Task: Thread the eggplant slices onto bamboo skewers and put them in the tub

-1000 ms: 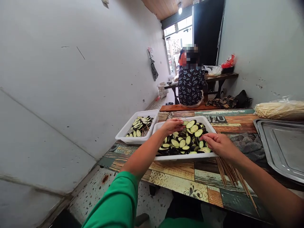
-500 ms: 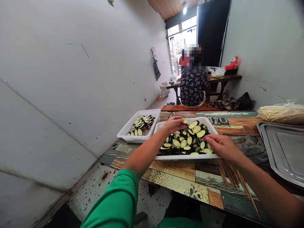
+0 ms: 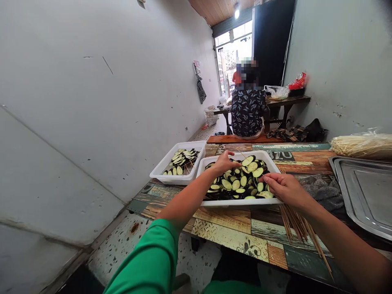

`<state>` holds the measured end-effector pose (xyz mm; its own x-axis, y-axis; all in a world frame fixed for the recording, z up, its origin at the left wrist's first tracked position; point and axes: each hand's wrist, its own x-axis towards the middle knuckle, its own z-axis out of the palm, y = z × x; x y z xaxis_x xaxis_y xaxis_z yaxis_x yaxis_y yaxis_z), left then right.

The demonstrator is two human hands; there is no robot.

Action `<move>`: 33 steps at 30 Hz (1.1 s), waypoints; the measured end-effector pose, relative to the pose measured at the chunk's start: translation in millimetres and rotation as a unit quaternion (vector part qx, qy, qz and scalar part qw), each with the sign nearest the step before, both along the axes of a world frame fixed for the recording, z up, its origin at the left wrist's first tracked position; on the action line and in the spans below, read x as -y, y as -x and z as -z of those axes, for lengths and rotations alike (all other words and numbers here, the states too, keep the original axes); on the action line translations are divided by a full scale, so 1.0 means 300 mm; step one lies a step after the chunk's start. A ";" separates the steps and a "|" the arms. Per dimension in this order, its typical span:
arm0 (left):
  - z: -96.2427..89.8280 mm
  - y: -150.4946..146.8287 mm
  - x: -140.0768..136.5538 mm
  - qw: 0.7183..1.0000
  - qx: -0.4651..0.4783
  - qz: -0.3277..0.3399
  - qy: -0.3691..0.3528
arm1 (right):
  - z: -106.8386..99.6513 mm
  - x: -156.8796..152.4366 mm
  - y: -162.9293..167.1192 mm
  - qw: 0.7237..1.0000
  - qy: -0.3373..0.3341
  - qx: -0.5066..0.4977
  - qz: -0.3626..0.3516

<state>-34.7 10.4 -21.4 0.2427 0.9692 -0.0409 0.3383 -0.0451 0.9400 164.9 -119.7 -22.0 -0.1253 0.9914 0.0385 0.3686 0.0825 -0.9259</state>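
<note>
- Pale green, dark-skinned eggplant slices point(image 3: 252, 166) sit overlapped in a slanting row on a thin wooden skewer point(image 3: 241, 152), just right of the frame's centre, over a white tub.
- The person's right hand point(image 3: 281, 185) pinches the lower end of the skewer, thumb and forefinger closed together on it, at the tub's right side.
- The left hand point(image 3: 225, 162) reaches to the upper left of the row, fingers bent and a little parted, the tips beside the slices; whether they hold one cannot be told.
- The white tub point(image 3: 241, 202) beneath both hands is heaped with more cut eggplant.
- Left of it, a second white tub point(image 3: 155, 173) contains slices and several skewers.
- Brown sticks point(image 3: 294, 222) lie in a loose bundle below the right hand, at the lower right.
- A grey cloth point(image 3: 324, 192) and metal trays point(image 3: 372, 194) lie farther right, with a clear bag of pale thin strands point(image 3: 361, 145) behind the trays.
- All rest on a patchwork-patterned table point(image 3: 222, 220).
- At the upper centre, a person in a dark patterned shirt point(image 3: 248, 114) sits facing away on a reddish bench point(image 3: 223, 139).
</note>
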 end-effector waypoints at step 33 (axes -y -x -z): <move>-0.072 0.011 -0.032 0.875 0.427 -0.082 0.214 | -0.019 0.013 0.004 1.000 0.021 0.006 -0.008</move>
<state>-37.9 20.0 0.1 0.2219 0.9338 -0.2806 -0.5256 0.3569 0.7722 163.6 -123.6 -16.3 -0.1421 0.9898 -0.0058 0.3791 0.0491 -0.9240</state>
